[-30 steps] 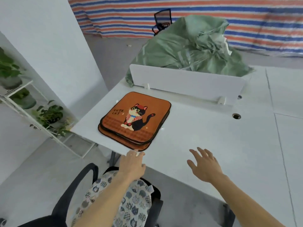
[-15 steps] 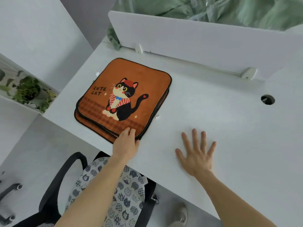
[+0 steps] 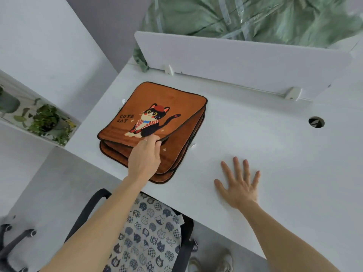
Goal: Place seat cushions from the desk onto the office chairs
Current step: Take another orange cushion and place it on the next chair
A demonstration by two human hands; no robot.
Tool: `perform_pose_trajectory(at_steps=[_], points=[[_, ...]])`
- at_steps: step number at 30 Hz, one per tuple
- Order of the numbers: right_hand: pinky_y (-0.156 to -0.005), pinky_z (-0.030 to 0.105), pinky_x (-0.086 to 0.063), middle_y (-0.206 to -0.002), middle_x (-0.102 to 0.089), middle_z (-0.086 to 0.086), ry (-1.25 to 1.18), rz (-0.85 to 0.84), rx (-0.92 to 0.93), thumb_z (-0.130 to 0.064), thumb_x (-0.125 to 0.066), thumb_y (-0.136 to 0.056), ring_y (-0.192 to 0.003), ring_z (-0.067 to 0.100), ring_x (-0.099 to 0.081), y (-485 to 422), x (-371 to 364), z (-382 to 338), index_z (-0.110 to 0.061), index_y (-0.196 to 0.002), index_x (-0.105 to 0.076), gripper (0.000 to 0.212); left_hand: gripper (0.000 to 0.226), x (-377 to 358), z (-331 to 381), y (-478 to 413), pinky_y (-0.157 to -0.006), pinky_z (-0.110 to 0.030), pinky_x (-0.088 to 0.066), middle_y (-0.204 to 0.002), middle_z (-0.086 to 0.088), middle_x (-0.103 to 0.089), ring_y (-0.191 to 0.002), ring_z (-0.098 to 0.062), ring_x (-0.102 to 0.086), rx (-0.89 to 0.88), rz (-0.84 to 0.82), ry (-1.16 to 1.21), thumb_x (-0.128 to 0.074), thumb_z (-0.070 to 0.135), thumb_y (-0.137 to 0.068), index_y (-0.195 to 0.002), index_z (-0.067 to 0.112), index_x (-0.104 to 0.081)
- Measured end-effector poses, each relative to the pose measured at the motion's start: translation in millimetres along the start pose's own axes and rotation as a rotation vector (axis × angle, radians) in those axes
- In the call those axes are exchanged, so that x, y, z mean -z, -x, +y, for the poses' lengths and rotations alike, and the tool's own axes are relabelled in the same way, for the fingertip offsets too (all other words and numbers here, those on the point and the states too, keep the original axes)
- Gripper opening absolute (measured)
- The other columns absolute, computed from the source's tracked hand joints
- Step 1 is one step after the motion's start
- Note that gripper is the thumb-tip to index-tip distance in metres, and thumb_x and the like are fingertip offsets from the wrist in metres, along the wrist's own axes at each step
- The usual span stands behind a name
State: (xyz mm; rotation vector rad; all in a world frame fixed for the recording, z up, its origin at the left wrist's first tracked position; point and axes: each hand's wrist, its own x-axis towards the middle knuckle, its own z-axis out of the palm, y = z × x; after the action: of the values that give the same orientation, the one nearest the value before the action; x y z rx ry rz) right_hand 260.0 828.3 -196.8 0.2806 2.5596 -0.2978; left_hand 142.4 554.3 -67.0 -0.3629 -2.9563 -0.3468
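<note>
The top cushion (image 3: 157, 107), orange-brown with a black cat in a red cap and the words "CUTE CAT", lies on a stack of seat cushions (image 3: 176, 154) of the same colour near the left end of the white desk (image 3: 275, 154). Its near edge is raised off the cushions beneath, so a gap opens along that side, while its far edge rests on the stack. The left hand (image 3: 144, 160) has its fingers closed on that raised near edge, clamped on the top cushion, with the forearm reaching in from below. The right hand (image 3: 238, 185) lies flat on the bare desk to the right of the stack, apart from it, palm down, fingers straight and spread, holding nothing. Under the near edge of the desk, below the left forearm, stands an office chair (image 3: 88, 214) with black armrests; a cat-patterned cushion (image 3: 151, 232) in white and dark blue already covers its seat. Behind the stack a white divider panel (image 3: 235, 59) stands upright along the back of the desk, and a crumpled green sack (image 3: 235, 14) lies beyond it. A round cable hole (image 3: 316, 122) sits in the desktop at the right. To the left of the desk, potted plants (image 3: 47, 118) stand on a white shelf (image 3: 11, 124)
</note>
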Motion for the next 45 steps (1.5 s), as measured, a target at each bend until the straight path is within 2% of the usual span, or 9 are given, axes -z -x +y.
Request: perform_pose_trajectory(at_steps=[3,7,12,15,19,23,28,37,45], points=[[-0.114,0.064,0.018,-0.160,0.034,-0.010,-0.160,-0.146,0.005,-0.091,-0.005,-0.077,-0.144,0.023,0.038,3,30,-4,-0.053,-0.153,0.011,0.086,0.023,38,26,14,-0.058,-0.030,-0.040,-0.090,0.001,-0.063,-0.081,-0.019,-0.058,-0.075,-0.018,0.143,-0.039,0.030,-0.106,-0.113,0.017,-0.057],[-0.120,0.057,-0.011,-0.162,-0.031,0.004,-1.014,-0.290,-0.170,-0.097,-0.015,-0.071,-0.151,0.029,-0.019,30,88,-18,-0.033,-0.147,-0.048,0.104,0.022,58,78,50,-0.059,-0.032,-0.043,-0.084,0.009,-0.060,-0.075,-0.010,-0.055,-0.169,-0.139,0.373,-0.040,0.031,-0.106,-0.111,0.020,-0.057],[-0.089,0.051,-0.057,-0.112,-0.073,0.010,-1.633,-0.232,-0.223,-0.064,-0.056,-0.090,-0.099,0.032,-0.072,90,87,-8,-0.022,-0.115,-0.066,0.050,0.019,39,135,124,-0.049,-0.025,-0.028,-0.066,0.013,-0.047,-0.056,-0.003,-0.047,-0.251,-0.463,0.502,-0.041,0.032,-0.106,-0.109,0.020,-0.055],[-0.071,0.043,-0.060,-0.112,-0.070,0.015,-1.505,-0.051,-0.361,-0.020,-0.057,-0.095,-0.093,0.031,-0.069,119,58,11,-0.013,-0.111,-0.064,0.019,0.023,18,146,164,-0.056,-0.034,-0.041,-0.077,0.009,-0.058,-0.067,-0.012,-0.057,-0.305,-0.574,0.464,-0.039,0.038,-0.105,-0.114,0.024,-0.054],[-0.071,0.039,-0.056,-0.104,-0.070,0.009,-1.323,0.071,-0.499,-0.011,-0.047,-0.096,-0.086,0.027,-0.068,153,12,62,-0.012,-0.123,-0.060,0.029,0.032,-19,141,190,-0.074,-0.037,-0.054,-0.109,0.005,-0.066,-0.094,-0.012,-0.061,-0.290,-0.688,0.394,-0.039,0.051,-0.101,-0.119,0.030,-0.057],[-0.079,0.038,-0.052,-0.103,-0.067,0.005,-1.208,0.109,-0.567,-0.008,-0.043,-0.097,-0.086,0.025,-0.065,182,-18,108,-0.015,-0.137,-0.056,0.042,0.041,-60,101,188,-0.106,-0.041,-0.042,-0.146,-0.003,-0.044,-0.133,-0.023,-0.043,0.031,-0.631,0.206,-0.048,0.047,-0.097,-0.130,0.024,-0.053],[-0.091,0.044,-0.051,-0.122,-0.064,0.010,-1.093,0.123,-0.583,-0.013,-0.040,-0.101,-0.098,0.029,-0.060,212,-57,141,-0.018,-0.146,-0.046,0.046,0.067,-66,81,185,-0.110,-0.043,-0.037,-0.155,-0.013,-0.022,-0.136,-0.032,-0.037,0.515,-0.745,0.356,-0.058,0.044,-0.095,-0.149,0.015,-0.032],[-0.058,0.030,-0.047,-0.099,-0.066,0.007,-1.036,0.250,-0.561,-0.012,-0.032,-0.102,-0.074,0.025,-0.062,220,-68,120,-0.022,-0.142,-0.044,0.043,0.048,-53,111,189,-0.090,-0.036,-0.047,-0.123,0.000,-0.059,-0.113,-0.026,-0.059,0.536,-0.703,0.446,-0.058,0.042,-0.095,-0.132,0.015,-0.044],[-0.074,0.042,-0.057,-0.112,-0.067,0.006,-1.172,0.443,-0.608,-0.013,-0.032,-0.103,-0.084,0.026,-0.065,275,-59,102,-0.024,-0.129,-0.048,0.032,0.028,22,150,199,-0.062,-0.025,-0.041,-0.086,0.006,-0.064,-0.079,-0.012,-0.059,0.339,-0.618,0.588,-0.056,0.003,-0.081,-0.099,0.025,-0.057]])
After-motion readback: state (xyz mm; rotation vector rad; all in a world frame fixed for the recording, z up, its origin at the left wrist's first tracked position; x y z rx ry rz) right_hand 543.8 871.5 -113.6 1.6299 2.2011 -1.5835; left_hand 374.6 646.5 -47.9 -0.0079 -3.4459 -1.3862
